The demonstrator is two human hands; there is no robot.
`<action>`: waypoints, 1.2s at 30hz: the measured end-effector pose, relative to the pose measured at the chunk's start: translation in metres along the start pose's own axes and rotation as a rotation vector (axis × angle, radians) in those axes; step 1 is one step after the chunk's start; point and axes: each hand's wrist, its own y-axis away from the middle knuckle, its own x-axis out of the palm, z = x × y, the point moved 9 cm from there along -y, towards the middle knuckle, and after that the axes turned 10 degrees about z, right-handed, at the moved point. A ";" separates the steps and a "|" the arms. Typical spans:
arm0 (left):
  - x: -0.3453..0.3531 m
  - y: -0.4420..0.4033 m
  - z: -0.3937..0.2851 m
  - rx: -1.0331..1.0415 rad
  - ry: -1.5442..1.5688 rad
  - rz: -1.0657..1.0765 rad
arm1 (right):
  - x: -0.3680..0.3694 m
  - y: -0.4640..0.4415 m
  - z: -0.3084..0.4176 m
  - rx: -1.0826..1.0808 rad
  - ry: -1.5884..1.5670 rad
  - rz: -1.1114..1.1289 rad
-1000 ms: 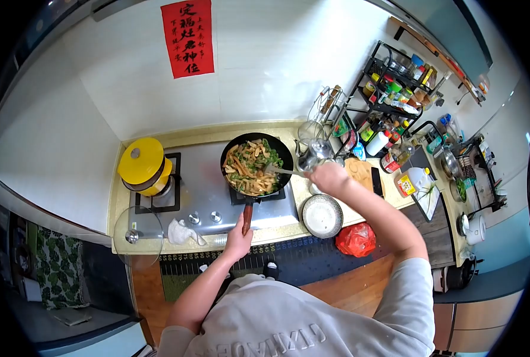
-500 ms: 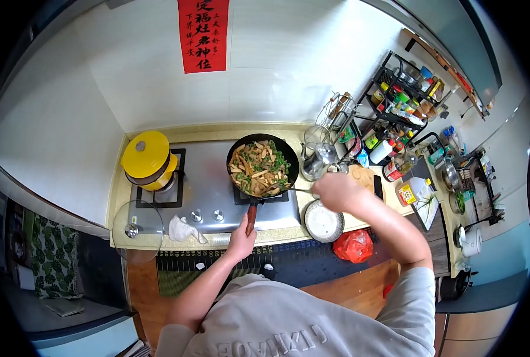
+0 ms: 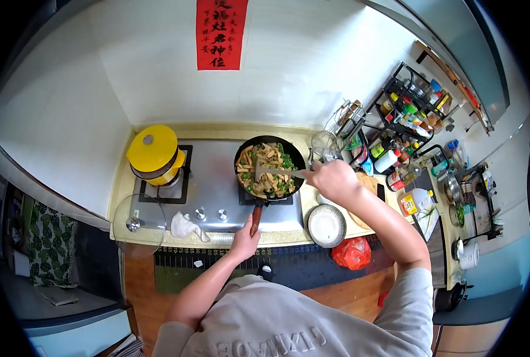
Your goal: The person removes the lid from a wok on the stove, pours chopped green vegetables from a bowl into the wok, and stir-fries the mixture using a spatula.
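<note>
A black frying pan [image 3: 301,157] stands on the right burner, filled with sliced, light-brown strips and green vegetable pieces [image 3: 266,156]. My left hand [image 3: 245,242] is closed around the pan's wooden handle [image 3: 257,217]. From the right, my right hand [image 3: 332,179] grips a spatula [image 3: 281,172] whose flat head lies on the food near the pan's middle. The end of the spatula's handle is hidden inside my fist. Just below that hand, a speckled white plate [image 3: 326,226] rests on the counter.
A yellow pot [image 3: 152,149] sits on the left burner. A glass lid [image 3: 139,225] and a white cloth [image 3: 187,227] lie along the stove's front edge. Bottles crowd a black rack [image 3: 389,98] on the right. A red plastic bag [image 3: 352,253] is below the plate.
My right hand has brought the spatula up and left, from the pan's lower right edge to the middle of the food. My left hand still grips the handle. The view has shifted slightly.
</note>
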 end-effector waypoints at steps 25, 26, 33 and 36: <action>-0.003 0.005 -0.009 -0.042 -0.046 -0.031 | 0.098 -0.053 0.003 0.265 -0.327 0.075; -0.003 0.005 -0.009 -0.043 -0.046 -0.031 | 0.105 -0.040 0.005 0.275 -0.347 0.050; -0.002 0.002 -0.005 -0.028 -0.078 -0.028 | 0.126 0.038 0.004 0.292 -0.425 -0.141; -0.002 0.004 -0.009 -0.039 -0.077 -0.015 | 0.094 0.061 -0.010 0.217 -0.304 -0.137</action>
